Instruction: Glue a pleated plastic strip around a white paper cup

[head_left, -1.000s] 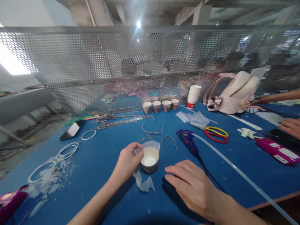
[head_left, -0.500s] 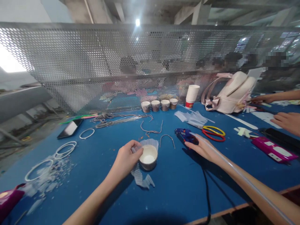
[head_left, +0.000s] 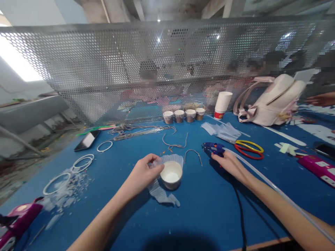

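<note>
My left hand (head_left: pixel 146 172) is closed at the left rim of a small paper cup (head_left: pixel 171 181), white inside and greyish outside, standing on the blue table. A pale pleated strip (head_left: pixel 163 196) fans up behind the cup's rim, passes under my fingers and trails loose on the table in front. To the right, my right hand (head_left: pixel 231 165) is wrapped round a dark blue glue gun (head_left: pixel 215 148), its nozzle pointing left, apart from the cup. From the gun's rear a long clear glue stick (head_left: pixel 261 179) runs back over my forearm. Grey cord pieces (head_left: pixel 193 151) lie between cup and gun.
Several covered cups (head_left: pixel 179 116) and a cup stack (head_left: pixel 223 104) stand before the perforated metal screen (head_left: pixel 112 76). Scissors (head_left: pixel 250 150), a pink backpack (head_left: pixel 274 101) and a magenta case (head_left: pixel 318 169) lie right. White rings (head_left: pixel 83 163), scraps and a phone (head_left: pixel 87 140) lie left.
The whole view has shifted, so things sit further right. The strip's loose end lies flatter. My hands keep their holds. Another person's hand at the right has mostly left view.
</note>
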`<state>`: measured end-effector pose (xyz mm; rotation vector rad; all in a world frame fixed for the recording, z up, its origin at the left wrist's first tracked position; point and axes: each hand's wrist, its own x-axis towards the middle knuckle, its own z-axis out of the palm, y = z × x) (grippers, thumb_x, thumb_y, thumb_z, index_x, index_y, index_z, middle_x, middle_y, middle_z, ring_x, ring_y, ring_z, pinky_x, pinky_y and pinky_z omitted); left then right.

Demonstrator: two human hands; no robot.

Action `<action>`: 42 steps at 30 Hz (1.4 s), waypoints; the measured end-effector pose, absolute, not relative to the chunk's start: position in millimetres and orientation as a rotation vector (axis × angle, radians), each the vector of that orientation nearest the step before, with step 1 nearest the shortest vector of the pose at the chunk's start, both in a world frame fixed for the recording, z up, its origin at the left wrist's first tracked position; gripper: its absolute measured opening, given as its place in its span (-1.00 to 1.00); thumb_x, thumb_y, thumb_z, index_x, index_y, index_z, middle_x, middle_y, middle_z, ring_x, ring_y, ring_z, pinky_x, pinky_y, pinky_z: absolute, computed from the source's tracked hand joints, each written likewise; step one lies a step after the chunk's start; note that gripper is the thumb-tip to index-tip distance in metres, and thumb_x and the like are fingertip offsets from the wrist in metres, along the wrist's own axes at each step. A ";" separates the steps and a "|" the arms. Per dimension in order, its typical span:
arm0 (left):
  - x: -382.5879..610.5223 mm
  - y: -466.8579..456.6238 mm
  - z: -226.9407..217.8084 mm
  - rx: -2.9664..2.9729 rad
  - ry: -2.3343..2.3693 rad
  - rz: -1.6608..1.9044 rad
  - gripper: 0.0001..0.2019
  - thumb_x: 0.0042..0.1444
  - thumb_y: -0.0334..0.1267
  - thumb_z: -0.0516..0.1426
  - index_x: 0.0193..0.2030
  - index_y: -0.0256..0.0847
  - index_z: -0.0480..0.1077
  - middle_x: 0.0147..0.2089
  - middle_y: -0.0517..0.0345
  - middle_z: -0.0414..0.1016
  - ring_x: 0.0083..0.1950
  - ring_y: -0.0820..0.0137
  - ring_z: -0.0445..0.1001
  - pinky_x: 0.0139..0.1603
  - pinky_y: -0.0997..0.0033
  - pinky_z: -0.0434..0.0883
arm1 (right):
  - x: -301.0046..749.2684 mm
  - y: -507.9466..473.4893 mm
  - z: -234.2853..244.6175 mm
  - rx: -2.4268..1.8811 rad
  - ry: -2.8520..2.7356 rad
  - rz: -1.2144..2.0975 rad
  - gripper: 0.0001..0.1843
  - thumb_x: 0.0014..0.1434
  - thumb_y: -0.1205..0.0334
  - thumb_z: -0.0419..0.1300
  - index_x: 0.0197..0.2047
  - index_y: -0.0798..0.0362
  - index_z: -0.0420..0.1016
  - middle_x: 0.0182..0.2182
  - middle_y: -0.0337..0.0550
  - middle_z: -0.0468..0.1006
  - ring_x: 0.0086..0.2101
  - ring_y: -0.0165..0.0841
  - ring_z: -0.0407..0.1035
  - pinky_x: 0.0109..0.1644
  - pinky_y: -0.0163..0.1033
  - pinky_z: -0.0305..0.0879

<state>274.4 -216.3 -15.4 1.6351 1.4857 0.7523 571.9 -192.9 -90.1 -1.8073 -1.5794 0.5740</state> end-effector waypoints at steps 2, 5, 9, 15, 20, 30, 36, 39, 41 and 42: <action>271.6 -216.6 -13.4 1.668 1.471 0.705 -0.71 -0.08 -0.11 0.11 -0.25 -0.24 0.34 -0.56 0.34 0.24 -0.58 0.51 0.16 -0.58 0.55 0.09 | 571.7 -196.2 -86.1 -1.797 -1.564 0.569 -0.70 0.01 0.02 0.01 -0.46 0.05 0.44 -0.71 -0.25 0.36 -0.60 -0.29 0.28 -0.52 -0.25 0.16; 266.6 -217.5 -8.7 1.747 1.436 0.629 -0.69 -0.06 -0.13 0.12 -0.18 -0.23 0.36 -0.48 0.30 0.30 -0.53 0.48 0.21 -0.54 0.53 0.15 | 573.0 -202.1 -79.8 -1.732 -1.533 0.590 -0.67 0.01 0.00 0.01 -0.42 0.03 0.47 -0.62 -0.20 0.47 -0.48 -0.22 0.38 -0.41 -0.22 0.24; 256.7 -217.8 -2.5 1.857 1.348 0.546 -0.60 -0.06 -0.17 0.15 -0.04 -0.17 0.35 -0.32 0.21 0.40 -0.38 0.40 0.33 -0.40 0.49 0.29 | 576.5 -206.9 -78.0 -1.696 -1.472 0.650 -0.66 -0.01 -0.03 0.03 -0.38 0.01 0.51 -0.49 -0.15 0.57 -0.28 -0.13 0.44 -0.25 -0.17 0.30; 237.9 -217.3 -2.5 2.090 1.378 0.374 -0.30 -0.05 -0.25 0.16 0.28 -0.04 0.07 -0.02 0.09 0.43 -0.06 0.26 0.42 -0.06 0.35 0.35 | 572.9 -210.0 -77.3 -1.604 -1.353 0.767 -0.68 -0.07 -0.01 0.07 -0.41 0.04 0.49 -0.40 -0.08 0.60 -0.34 -0.16 0.47 -0.27 -0.14 0.35; 235.6 -222.2 -8.0 2.356 1.389 0.178 -0.09 -0.01 -0.22 0.19 0.38 0.15 -0.28 0.34 0.06 0.09 0.16 0.13 0.31 0.11 0.20 0.27 | 560.8 -219.2 -63.7 -1.538 -1.255 0.969 -0.66 -0.10 0.01 0.08 -0.35 0.08 0.46 -0.54 -0.13 0.55 -0.54 -0.28 0.43 -0.47 -0.23 0.30; 254.6 -221.9 -30.6 2.598 1.448 0.173 -0.22 0.10 -0.40 0.01 0.40 -0.09 -0.31 0.06 -0.10 0.33 -0.09 0.14 0.46 -0.06 0.16 0.39 | 560.6 -225.6 -59.9 -1.553 -1.348 0.984 -0.61 -0.05 -0.04 0.01 -0.31 0.07 0.41 -0.62 -0.23 0.49 -0.59 -0.33 0.39 -0.50 -0.26 0.24; 245.3 -220.3 -16.8 2.696 1.272 0.388 -0.31 0.11 -0.48 -0.02 0.34 0.11 -0.09 0.31 -0.08 0.02 -0.07 0.27 0.45 -0.10 0.22 0.46 | 558.6 -228.4 -59.0 -1.506 -1.373 1.011 -0.62 -0.03 -0.04 0.05 -0.29 0.08 0.42 -0.62 -0.24 0.47 -0.58 -0.32 0.37 -0.46 -0.25 0.27; 242.3 -218.1 -14.0 2.746 1.129 0.522 -0.56 0.17 -0.43 -0.02 0.17 0.01 0.23 0.34 -0.05 -0.05 0.05 0.26 0.39 -0.07 0.26 0.47 | 558.1 -228.8 -60.6 -1.502 -1.367 1.017 -0.62 -0.03 -0.03 0.06 -0.30 0.10 0.43 -0.63 -0.23 0.46 -0.59 -0.34 0.35 -0.48 -0.26 0.27; 242.5 -216.0 -14.6 2.756 1.090 0.585 -0.70 0.20 -0.39 -0.01 0.04 -0.07 0.34 0.32 -0.06 0.01 0.10 0.22 0.35 -0.08 0.26 0.48 | 558.0 -229.2 -60.9 -1.496 -1.381 1.008 -0.62 -0.03 -0.04 0.06 -0.32 0.10 0.43 -0.64 -0.24 0.45 -0.59 -0.34 0.34 -0.49 -0.27 0.26; 243.2 -214.6 -15.1 2.757 1.085 0.606 -0.74 0.21 -0.37 -0.01 -0.01 -0.10 0.38 0.30 -0.07 0.04 0.10 0.21 0.35 -0.09 0.26 0.49 | 557.9 -229.6 -60.4 -1.493 -1.393 0.999 -0.63 -0.03 -0.04 0.06 -0.33 0.10 0.43 -0.65 -0.25 0.44 -0.60 -0.34 0.33 -0.49 -0.27 0.25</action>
